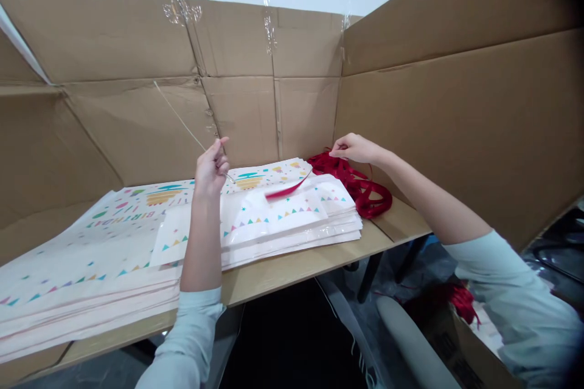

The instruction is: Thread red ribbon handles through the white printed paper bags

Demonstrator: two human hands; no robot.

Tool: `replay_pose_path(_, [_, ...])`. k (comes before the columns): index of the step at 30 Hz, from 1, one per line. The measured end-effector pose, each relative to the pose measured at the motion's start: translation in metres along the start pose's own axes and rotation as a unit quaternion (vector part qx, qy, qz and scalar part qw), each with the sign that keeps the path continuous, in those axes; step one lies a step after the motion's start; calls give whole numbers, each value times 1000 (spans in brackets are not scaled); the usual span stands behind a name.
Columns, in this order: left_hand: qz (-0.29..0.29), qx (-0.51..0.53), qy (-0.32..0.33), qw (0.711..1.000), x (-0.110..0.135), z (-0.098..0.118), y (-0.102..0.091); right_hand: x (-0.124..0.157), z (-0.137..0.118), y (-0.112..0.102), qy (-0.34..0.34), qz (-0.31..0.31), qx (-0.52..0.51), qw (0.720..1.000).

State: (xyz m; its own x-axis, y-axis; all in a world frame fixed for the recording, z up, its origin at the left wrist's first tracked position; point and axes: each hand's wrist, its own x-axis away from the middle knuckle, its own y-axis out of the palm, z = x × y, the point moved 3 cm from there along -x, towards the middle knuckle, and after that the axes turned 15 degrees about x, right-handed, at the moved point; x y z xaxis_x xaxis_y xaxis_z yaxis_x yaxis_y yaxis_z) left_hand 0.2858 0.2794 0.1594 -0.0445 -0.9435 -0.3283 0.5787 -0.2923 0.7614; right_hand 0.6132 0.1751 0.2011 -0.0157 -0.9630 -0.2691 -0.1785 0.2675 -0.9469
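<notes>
My left hand stands just left of centre, thumb and forefinger clamped on a thin wire. Its long axis runs from the upper left, out in front of the cardboard, down to the lower right, where its end pokes past my fingers toward the middle of the frame. A loose red ribbon strip lies beyond that end, not touching it, slanting up to the right across the pile. That strip sits nearer my right hand — the left has only the wire.

My right fingertips are close together just above a tangled red ribbon bundle, but I can't tell whether they pinch any ribbon. The bundle is glossy, flat and looped, and it sits at the far right end of a stack of paper bags. These are smooth and pale, printed with small coloured triangles and upside-down BIRTHDAY lettering. The stack covers the left of a pale wooden tabletop, with folded brown cardboard walls rising behind — 2 sides of a corner, joined with clear tape.
</notes>
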Motion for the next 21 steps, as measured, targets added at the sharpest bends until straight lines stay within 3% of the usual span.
replay_pose_path(2, [-26, -28, -21, 999, 7, -12, 7, -2, -7, 1, -12, 0, -27, 1000])
replay_pose_path(9, [-103, -99, -151, 978, 57, -82, 59, -12, -60, 11, -14, -31, -160, 986])
replay_pose_path(13, [-106, -50, -171, 978, 77, -89, 71, -17, -71, 15, 6, -26, -179, 983])
replay_pose_path(18, [-56, 53, -314, 946, 88, -93, 78, -12, -84, 14, -22, -15, -275, 961])
replay_pose_path(21, [-15, 138, -346, 928, 82, -99, 76, -5, -93, 14, -16, -42, -301, 952])
